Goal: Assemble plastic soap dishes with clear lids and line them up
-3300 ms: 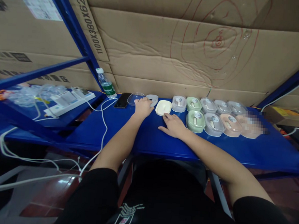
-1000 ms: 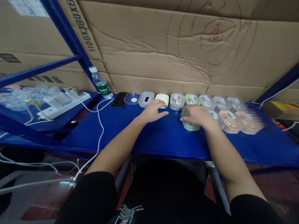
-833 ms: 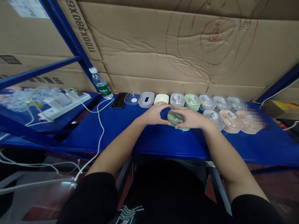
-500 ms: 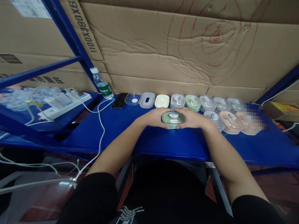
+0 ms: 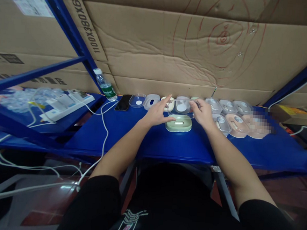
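Observation:
A green soap-box base (image 5: 179, 125) sits on the blue table (image 5: 167, 144) in front of me. Just above it hangs its clear lid (image 5: 181, 107), lifted free. My right hand (image 5: 204, 113) pinches the lid's right edge. My left hand (image 5: 157, 113) touches the lid's left edge, thumb against the base and fingers stretched out. Behind my hands runs a row with a loose clear lid (image 5: 137, 100), a grey insert (image 5: 151, 101) and a cream base (image 5: 167, 102), partly hidden by my fingers.
Several closed lidded boxes (image 5: 232, 117) in grey, pink and green line the table's back right. A black phone (image 5: 123, 102) and a water bottle (image 5: 105, 85) stand at back left, with white cables (image 5: 104, 125) and a power strip (image 5: 65, 103). Cardboard sheets form the back wall.
My right hand took a green box from the row and slid it to the middle. Both hands closed round it, then lifted its clear lid off the base.

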A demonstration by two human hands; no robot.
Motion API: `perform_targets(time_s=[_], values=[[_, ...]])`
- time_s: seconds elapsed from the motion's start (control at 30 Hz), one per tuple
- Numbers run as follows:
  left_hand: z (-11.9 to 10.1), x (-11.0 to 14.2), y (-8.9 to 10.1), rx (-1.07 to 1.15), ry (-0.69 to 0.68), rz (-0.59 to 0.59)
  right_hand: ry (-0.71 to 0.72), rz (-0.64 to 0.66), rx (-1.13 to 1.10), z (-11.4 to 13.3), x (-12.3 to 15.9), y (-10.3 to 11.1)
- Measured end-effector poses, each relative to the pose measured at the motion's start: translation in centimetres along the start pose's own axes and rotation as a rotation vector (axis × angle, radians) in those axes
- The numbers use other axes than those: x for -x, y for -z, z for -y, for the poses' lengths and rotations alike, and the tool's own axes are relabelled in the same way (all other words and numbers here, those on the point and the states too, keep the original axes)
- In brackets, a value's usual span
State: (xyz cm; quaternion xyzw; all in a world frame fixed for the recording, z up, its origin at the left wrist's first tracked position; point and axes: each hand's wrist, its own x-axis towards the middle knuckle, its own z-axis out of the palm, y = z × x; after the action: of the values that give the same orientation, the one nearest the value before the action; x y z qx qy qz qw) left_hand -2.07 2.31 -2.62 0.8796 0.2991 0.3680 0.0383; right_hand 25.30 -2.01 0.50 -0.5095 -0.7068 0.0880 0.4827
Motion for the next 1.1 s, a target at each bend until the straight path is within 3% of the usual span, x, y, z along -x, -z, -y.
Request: perform_targets(time_s=[0.2, 0.3, 0.4, 0.5, 0.63, 0.73, 0.87, 1.1], values=[[-0.1, -0.4, 0.7, -0.212, -0.192, 0.045, -0.206, 0.019, -0.190, -1.0, -0.5, -0.3], [-0.5, -0.5, 1.1, -0.233, -0.145, 0.072, -0.303, 0.043, -0.277, -1.1, -0.9, -0.5], [-0.2, -0.6, 1.8, -0.216, -0.005, 0.030, -0.321, 0.017, -0.335, -1.2, -1.1, -0.6], [1.7, -0.2, 3.5, -0.256, 0.170, -0.109, -0.227, -0.033, -0.241, -1.3, -0.9, -0.5], [5.6, 1.2, 6.4, -0.431, 0.474, -0.291, 0.034, 0.035, 0.113, -0.9, -0.1, -0.6], [7.5, 2.5, 7.4, -0.481, 0.624, -0.226, 0.136, 0.120, 0.190, -0.3, 0.6, -1.1], [7.9, 3.1, 6.7, -0.509, 0.771, -0.116, 0.170, 0.159, 0.167, 0.0, 0.8, -1.4], [8.3, 3.1, 5.8, -0.510, 0.785, 0.027, 0.194, 0.255, 0.180, -0.6, 0.5, -1.3]])
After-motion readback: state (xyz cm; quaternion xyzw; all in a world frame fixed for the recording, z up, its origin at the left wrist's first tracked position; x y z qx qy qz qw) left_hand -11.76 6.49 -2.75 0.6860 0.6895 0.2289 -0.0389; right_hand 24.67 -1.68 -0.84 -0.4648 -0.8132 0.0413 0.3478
